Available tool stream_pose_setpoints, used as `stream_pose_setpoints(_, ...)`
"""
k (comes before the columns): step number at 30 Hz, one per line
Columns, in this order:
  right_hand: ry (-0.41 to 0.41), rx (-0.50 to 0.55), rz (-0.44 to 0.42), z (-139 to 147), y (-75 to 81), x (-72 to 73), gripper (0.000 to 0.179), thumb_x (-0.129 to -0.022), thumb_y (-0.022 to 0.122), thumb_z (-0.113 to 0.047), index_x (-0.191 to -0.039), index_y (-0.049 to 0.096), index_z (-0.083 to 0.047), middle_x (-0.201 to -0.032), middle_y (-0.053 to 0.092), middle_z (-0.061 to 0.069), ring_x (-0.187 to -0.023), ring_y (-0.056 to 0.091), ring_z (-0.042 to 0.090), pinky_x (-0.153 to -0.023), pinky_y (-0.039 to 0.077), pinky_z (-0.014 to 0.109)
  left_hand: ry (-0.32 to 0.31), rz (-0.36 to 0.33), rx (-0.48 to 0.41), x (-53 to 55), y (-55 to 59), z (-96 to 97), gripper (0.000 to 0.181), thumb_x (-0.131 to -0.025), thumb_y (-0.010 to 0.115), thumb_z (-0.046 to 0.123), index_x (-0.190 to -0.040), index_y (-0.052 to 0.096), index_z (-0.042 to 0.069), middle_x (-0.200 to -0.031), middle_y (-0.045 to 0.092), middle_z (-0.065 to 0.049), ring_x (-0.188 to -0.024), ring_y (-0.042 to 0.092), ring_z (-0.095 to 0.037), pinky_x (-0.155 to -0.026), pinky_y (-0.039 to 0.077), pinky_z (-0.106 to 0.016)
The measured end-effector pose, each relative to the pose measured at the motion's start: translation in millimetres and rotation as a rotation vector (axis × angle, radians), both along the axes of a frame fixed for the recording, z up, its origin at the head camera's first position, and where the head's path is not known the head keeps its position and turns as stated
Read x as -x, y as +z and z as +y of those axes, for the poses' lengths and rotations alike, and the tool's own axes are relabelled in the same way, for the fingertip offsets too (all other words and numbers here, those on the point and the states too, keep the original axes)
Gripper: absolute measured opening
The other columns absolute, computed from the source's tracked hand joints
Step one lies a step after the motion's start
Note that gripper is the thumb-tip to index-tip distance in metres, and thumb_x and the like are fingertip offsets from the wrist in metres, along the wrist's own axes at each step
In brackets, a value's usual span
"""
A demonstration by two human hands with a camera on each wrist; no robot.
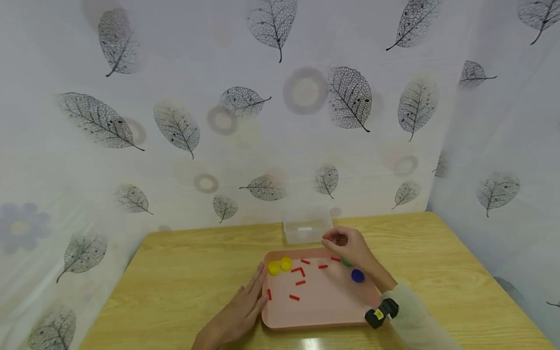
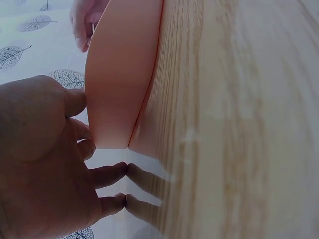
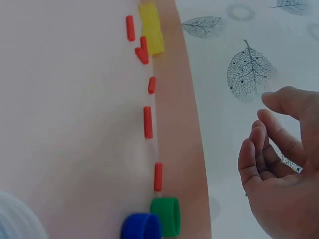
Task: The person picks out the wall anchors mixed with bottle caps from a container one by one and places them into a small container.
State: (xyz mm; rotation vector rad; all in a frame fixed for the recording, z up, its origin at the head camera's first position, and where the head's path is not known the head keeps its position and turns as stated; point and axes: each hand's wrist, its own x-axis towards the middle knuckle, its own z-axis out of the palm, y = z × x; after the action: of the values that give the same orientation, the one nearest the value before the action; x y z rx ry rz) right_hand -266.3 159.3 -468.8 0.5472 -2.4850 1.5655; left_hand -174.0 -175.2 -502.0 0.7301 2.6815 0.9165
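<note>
My left hand (image 1: 239, 311) rests along the left side of a pink tray (image 1: 323, 308), its fingers extended; the left wrist view shows thumb and fingers at the tray's outer wall. Over the far right rim hovers my right hand (image 1: 352, 247), fingers loosely bent, thumb and index tips close together with nothing visible between them. Inside the tray lie several short red sticks (image 1: 294, 297), two yellow round pieces (image 1: 279, 266), a blue ring-like piece (image 1: 358, 276) and a green one (image 3: 165, 217). In the head view the right hand partly covers the green piece.
A clear plastic box (image 1: 306, 234) stands behind the tray, just left of my right fingertips. A white round object (image 3: 17, 219) shows at the lower left of the right wrist view. The wooden table (image 1: 192, 265) meets a leaf-patterned curtain (image 1: 262, 146) at the back.
</note>
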Motion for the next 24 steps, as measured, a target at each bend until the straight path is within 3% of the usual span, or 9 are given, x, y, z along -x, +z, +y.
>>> stream_pose_setpoints(11, 0.026, -0.048, -0.003, -5.7, 2.1, -24.6, 0.015, -0.092, 0.078, -0.009, -0.102, 0.074, 0.001, -0.085, 0.068, 0.001, -0.073, 0.061, 0.009, -0.063, 0.054, 0.024, -0.002, 0.010, -0.025, 0.6, -0.6, -1.2, 0.065, -0.114, 0.030, 0.039, -0.165, 0.007, 0.007, -0.173, 0.000, -0.006, -0.156, 0.013, -0.034, -0.112, 0.019, -0.076)
stream_pose_setpoints(14, 0.048, -0.025, -0.043, -6.5, 1.0, -35.3, 0.015, -0.092, 0.078, -0.011, -0.103, 0.074, 0.000, -0.086, 0.068, 0.002, -0.072, 0.061, 0.009, -0.063, 0.053, 0.023, -0.005, 0.002, -0.024, 1.9, -1.8, -1.3, 0.065, -0.114, 0.030, 0.040, -0.166, 0.007, 0.007, -0.173, 0.000, -0.005, -0.156, 0.013, -0.033, -0.112, 0.019, -0.075)
stream_pose_setpoints(18, 0.103, 0.033, 0.016, -12.8, -2.9, -51.0, 0.010, -0.091, 0.078, -0.007, -0.099, 0.075, -0.002, -0.086, 0.071, 0.005, -0.070, 0.062, 0.013, -0.059, 0.055, 0.025, -0.004, -0.011, -0.010, 4.2, -1.9, -1.8, 0.067, -0.113, 0.028, 0.044, -0.166, 0.006, 0.009, -0.173, -0.001, -0.003, -0.156, 0.012, -0.031, -0.114, 0.018, -0.073)
stream_pose_setpoints(21, 0.084, 0.028, 0.078, -20.9, -7.5, -60.7, 0.008, -0.090, 0.079, -0.006, -0.096, 0.075, -0.003, -0.085, 0.070, 0.002, -0.070, 0.062, 0.011, -0.058, 0.055, 0.025, -0.004, -0.009, -0.009, 5.4, -0.9, -2.5, 0.067, -0.113, 0.029, 0.044, -0.166, 0.006, 0.010, -0.173, -0.002, -0.002, -0.156, 0.011, -0.030, -0.114, 0.018, -0.073)
stream_pose_setpoints(24, 0.041, 0.024, 0.021, -29.3, -12.0, -69.3, 0.010, -0.090, 0.080, -0.009, -0.096, 0.074, -0.004, -0.085, 0.068, -0.002, -0.072, 0.060, 0.007, -0.061, 0.054, 0.023, -0.011, 0.010, -0.021, 5.5, -0.3, -2.8, 0.066, -0.113, 0.030, 0.042, -0.166, 0.006, 0.009, -0.173, -0.001, -0.003, -0.156, 0.012, -0.031, -0.114, 0.018, -0.074)
